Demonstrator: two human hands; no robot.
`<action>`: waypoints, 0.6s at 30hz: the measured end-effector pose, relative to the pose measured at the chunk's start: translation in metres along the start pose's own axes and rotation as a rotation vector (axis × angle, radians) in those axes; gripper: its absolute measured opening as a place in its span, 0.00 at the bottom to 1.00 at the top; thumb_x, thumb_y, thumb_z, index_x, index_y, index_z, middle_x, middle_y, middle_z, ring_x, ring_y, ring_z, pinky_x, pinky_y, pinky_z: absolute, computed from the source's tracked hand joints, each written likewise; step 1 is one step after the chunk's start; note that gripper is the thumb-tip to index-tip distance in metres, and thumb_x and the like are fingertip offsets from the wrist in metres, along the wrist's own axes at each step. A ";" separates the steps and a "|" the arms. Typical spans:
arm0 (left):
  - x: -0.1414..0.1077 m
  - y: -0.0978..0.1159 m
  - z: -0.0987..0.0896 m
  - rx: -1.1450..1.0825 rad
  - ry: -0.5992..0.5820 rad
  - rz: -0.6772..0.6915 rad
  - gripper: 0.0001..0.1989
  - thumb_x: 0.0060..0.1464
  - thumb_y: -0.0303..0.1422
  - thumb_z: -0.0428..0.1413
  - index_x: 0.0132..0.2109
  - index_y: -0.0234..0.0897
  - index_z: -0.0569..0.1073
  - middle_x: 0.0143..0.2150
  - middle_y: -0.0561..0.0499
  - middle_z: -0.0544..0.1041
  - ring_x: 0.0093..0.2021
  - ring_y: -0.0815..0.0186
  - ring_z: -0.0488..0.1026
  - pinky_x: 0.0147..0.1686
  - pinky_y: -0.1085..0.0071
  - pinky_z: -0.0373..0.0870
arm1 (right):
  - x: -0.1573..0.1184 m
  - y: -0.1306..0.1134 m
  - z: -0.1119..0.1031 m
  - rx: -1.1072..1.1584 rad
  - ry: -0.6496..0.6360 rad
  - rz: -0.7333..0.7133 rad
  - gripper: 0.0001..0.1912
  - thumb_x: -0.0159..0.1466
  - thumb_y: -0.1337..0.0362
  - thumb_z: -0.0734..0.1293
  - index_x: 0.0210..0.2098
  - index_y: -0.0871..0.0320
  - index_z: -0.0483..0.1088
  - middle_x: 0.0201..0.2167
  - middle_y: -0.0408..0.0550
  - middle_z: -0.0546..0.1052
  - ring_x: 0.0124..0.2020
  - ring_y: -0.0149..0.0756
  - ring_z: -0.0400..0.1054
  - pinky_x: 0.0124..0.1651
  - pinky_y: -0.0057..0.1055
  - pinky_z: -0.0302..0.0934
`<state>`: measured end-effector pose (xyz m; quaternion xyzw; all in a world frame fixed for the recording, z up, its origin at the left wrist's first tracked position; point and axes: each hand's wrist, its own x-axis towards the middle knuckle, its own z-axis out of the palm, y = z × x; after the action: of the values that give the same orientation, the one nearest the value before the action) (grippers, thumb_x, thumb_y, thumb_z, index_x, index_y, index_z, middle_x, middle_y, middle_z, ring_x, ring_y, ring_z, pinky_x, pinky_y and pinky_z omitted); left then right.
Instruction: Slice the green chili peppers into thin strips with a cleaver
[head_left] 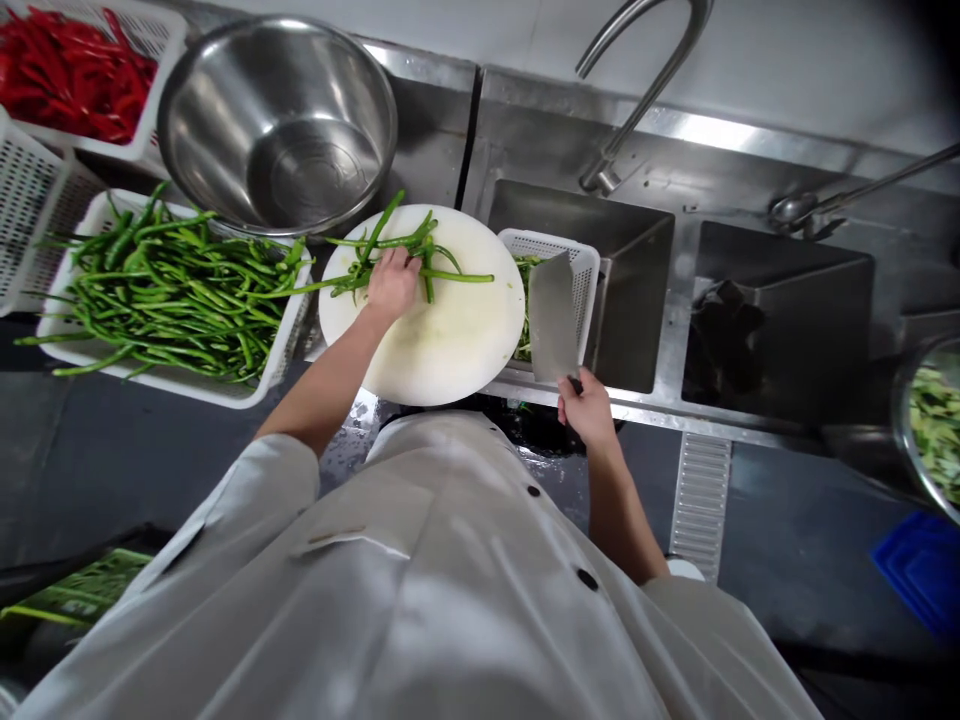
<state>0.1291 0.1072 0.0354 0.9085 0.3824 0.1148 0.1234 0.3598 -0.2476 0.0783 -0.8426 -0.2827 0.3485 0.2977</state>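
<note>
My left hand (393,284) is closed on a loose bunch of long green peppers (457,276) over the upper part of a round white cutting board (442,350). In my right hand (586,408) is the dark handle of a cleaver. Its broad blade (553,315) hangs to the right of the board, above a white perforated basket (586,285) with cut green pieces (523,340) in it. Left of the board, a white basket (225,396) is heaped with long green peppers (180,290).
A large steel bowl (277,130) stands behind the green pepper basket. Red peppers (75,75) fill a basket at the back left. Two sinks (637,300) with a curved faucet (652,90) lie to the right. A bowl of chopped greens (937,430) is at the far right.
</note>
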 end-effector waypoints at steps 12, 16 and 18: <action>-0.007 -0.048 -0.067 -0.077 -0.061 0.064 0.13 0.65 0.39 0.56 0.49 0.38 0.81 0.42 0.46 0.79 0.48 0.55 0.76 0.56 0.55 0.71 | -0.039 0.008 -0.001 -0.326 -0.164 -0.252 0.16 0.72 0.50 0.59 0.44 0.52 0.71 0.32 0.49 0.80 0.37 0.46 0.77 0.41 0.35 0.66; -0.083 -0.042 -0.061 0.012 -0.266 0.179 0.12 0.64 0.33 0.52 0.44 0.40 0.82 0.40 0.43 0.80 0.47 0.51 0.76 0.57 0.51 0.71 | -0.043 0.003 0.001 -0.522 -0.246 -0.300 0.16 0.74 0.54 0.58 0.49 0.52 0.74 0.35 0.50 0.82 0.41 0.47 0.77 0.42 0.35 0.64; -0.110 -0.041 -0.050 0.041 -0.267 0.151 0.15 0.66 0.31 0.49 0.45 0.40 0.81 0.42 0.42 0.80 0.47 0.52 0.75 0.56 0.52 0.71 | -0.043 -0.004 0.001 -0.611 -0.287 -0.322 0.17 0.75 0.55 0.57 0.51 0.53 0.75 0.36 0.50 0.82 0.41 0.47 0.77 0.42 0.35 0.64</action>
<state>0.0119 0.0617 0.0569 0.9442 0.2955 -0.0060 0.1456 0.3321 -0.2741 0.0986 -0.7798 -0.5414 0.3116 0.0409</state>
